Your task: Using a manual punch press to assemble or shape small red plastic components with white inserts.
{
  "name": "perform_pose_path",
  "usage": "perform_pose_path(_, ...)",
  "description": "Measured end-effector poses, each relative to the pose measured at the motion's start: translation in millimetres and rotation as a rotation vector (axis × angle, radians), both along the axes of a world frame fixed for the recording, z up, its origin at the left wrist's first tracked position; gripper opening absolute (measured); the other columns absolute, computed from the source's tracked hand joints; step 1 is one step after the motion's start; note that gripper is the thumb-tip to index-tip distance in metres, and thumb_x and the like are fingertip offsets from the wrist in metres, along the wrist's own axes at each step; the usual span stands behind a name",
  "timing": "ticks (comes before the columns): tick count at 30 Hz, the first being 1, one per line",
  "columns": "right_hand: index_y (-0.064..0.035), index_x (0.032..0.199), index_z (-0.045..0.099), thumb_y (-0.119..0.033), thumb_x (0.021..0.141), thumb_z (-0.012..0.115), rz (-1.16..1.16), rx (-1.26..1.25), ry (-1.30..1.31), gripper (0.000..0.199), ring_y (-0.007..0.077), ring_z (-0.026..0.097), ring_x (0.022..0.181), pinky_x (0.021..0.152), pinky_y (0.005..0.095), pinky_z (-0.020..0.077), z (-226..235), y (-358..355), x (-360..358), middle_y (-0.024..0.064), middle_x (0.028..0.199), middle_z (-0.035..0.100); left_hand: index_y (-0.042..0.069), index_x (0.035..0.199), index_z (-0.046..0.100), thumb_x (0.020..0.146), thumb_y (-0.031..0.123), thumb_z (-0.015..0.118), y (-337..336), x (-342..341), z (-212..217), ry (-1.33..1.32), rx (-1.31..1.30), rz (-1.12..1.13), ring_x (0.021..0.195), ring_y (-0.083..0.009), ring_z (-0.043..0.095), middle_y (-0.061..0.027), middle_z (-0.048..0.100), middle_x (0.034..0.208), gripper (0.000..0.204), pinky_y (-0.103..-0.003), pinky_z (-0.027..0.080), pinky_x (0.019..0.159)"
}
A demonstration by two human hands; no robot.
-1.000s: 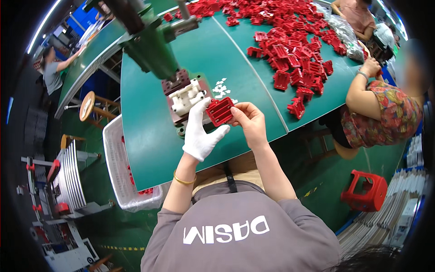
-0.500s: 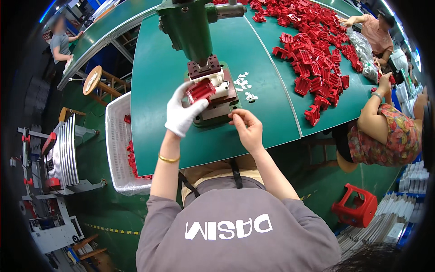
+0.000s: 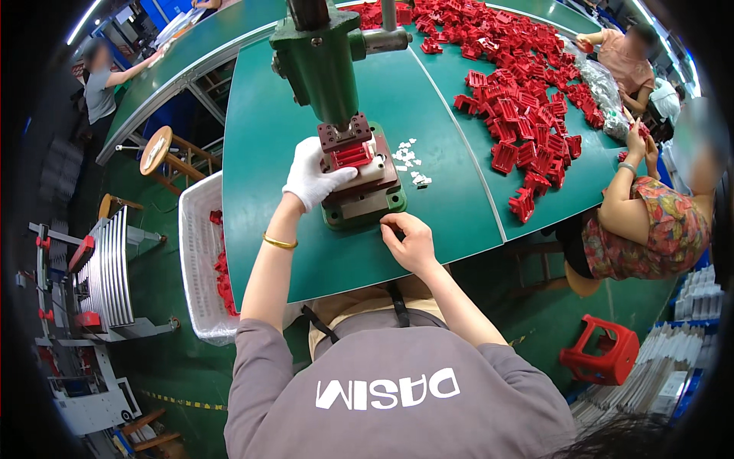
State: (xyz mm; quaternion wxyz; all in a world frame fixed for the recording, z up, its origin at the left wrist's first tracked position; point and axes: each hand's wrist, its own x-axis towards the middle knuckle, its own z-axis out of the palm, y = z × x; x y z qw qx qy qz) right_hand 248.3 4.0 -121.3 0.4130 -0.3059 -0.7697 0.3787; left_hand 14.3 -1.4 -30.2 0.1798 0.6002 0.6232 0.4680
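1. Red plastic part [image 3: 352, 155], ribbed, seated on the fixture of the green press [image 3: 329, 69], directly under its ram; the fixture's base sits on the green table [image 3: 267, 153]
2. Left hand [image 3: 312, 173], in a white glove, fingers closed against the part's left side, holding it in place on the fixture
3. Right hand [image 3: 410, 242], bare, lying on the table just in front of the press base, fingers curled narrow (whether they pinch anything cannot be told)
4. Small white pieces [image 3: 409, 158], scattered on the table just right of the press
5. Heap of red parts [image 3: 527, 99], spread across the far right of the table, well apart from the press
6. White basket [image 3: 197, 268], left of the table below its edge, with a few red parts inside
7. Co-worker [image 3: 642, 214] seated at the table's right side, hands raised near the heap
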Motion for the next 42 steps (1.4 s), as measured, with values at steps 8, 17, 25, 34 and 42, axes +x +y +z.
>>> perform_pose_path(8, -0.0049, 0.087, 0.068, -0.013, 0.081, 0.066, -0.038, 0.123, 0.032, 0.01, 0.0297, 0.066, 0.078, 0.072, 0.0372, 0.0527, 1.0, -1.7, 2.8, 0.0115, 0.085, 0.069, 0.0, 0.127, 0.048, 0.072, 0.0, 0.076, 10.3, -0.3, -21.9, -0.359, -0.034, -0.135, 0.11, -0.0187, 0.058, -0.0091, 0.057, 0.123, 0.061, -0.033, 0.047, 0.097)
perform_pose_path(17, -0.0003, 0.118, 0.054, -0.012, 0.094, 0.055, -0.082, 0.461, 0.717, 0.027, 0.0121, 0.061, 0.079, 0.075, 0.0266, 0.0484, 236.7, 131.8, -29.9, 0.0076, 0.092, 0.064, 0.003, 0.141, 0.036, 0.072, 0.013, 0.079, -35.6, 10.1, -42.5, -0.099, -0.001, 0.254, 0.128, -0.0262, 0.046, -0.0135, 0.046, 0.136, 0.082, -0.041, 0.037, 0.109)
perform_pose_path(25, 0.0025, 0.114, 0.061, -0.04, 0.092, 0.046, 0.001, 0.184, 0.499, 0.05, 0.0377, 0.06, 0.105, 0.094, 0.0415, 0.0446, 442.8, 189.2, -114.4, 0.0269, 0.107, 0.064, 0.002, 0.143, 0.037, 0.081, 0.014, 0.073, -122.9, 37.1, -36.9, -0.251, -0.176, 0.297, 0.133, -0.0296, 0.042, -0.0155, 0.043, 0.142, 0.072, -0.044, 0.037, 0.109)
perform_pose_path(34, -0.0003, 0.09, 0.064, -0.026, 0.096, 0.052, 0.077, 0.159, 0.747, 0.029, 0.0198, 0.064, 0.076, 0.073, 0.033, 0.0496, 422.6, 187.0, -134.6, 0.0112, 0.078, 0.068, 0.003, 0.138, 0.045, 0.081, 0.013, 0.072, -160.5, 61.0, -40.3, -0.215, -0.167, 0.203, 0.127, -0.0281, 0.048, -0.0132, 0.047, 0.137, 0.064, -0.042, 0.041, 0.105)
perform_pose_path(42, -0.0002, 0.098, 0.056, -0.019, 0.092, 0.047, 0.253, 0.499, 0.739, 0.022, 0.024, 0.061, 0.087, 0.082, 0.0359, 0.0489, 292.8, 55.1, 9.5, 0.0176, 0.097, 0.064, 0.004, 0.136, 0.047, 0.083, 0.015, 0.074, -146.8, 76.7, -44.4, -0.214, -0.156, 0.148, 0.123, -0.0263, 0.051, -0.0135, 0.049, 0.135, 0.061, -0.039, 0.043, 0.102)
